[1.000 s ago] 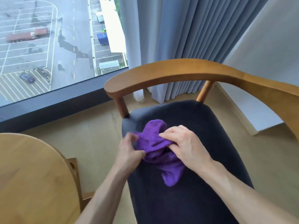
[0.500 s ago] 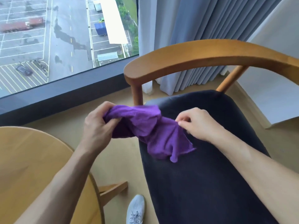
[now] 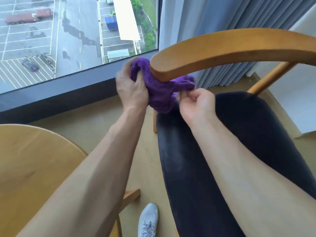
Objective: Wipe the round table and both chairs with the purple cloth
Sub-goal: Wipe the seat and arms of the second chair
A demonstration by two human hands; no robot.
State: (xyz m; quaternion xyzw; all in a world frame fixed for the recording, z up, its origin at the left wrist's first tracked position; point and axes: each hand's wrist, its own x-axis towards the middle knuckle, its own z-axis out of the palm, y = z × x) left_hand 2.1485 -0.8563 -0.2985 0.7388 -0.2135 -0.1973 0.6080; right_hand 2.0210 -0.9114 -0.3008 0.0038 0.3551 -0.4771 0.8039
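The purple cloth hangs bunched just under the end of the chair armrest, above the front of the dark seat. The left hand grips one end, fingers curled round it. The right hand pinches the other end between thumb and fingertips. The round table stands at lower left.

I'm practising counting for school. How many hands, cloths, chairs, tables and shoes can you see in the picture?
Hands: 2, the left hand and the right hand, both with a grip on the cloth
Purple cloths: 1, the purple cloth
Chairs: 1, the chair
Round tables: 1, the round table
Shoes: 1, the white shoe
Total: 6
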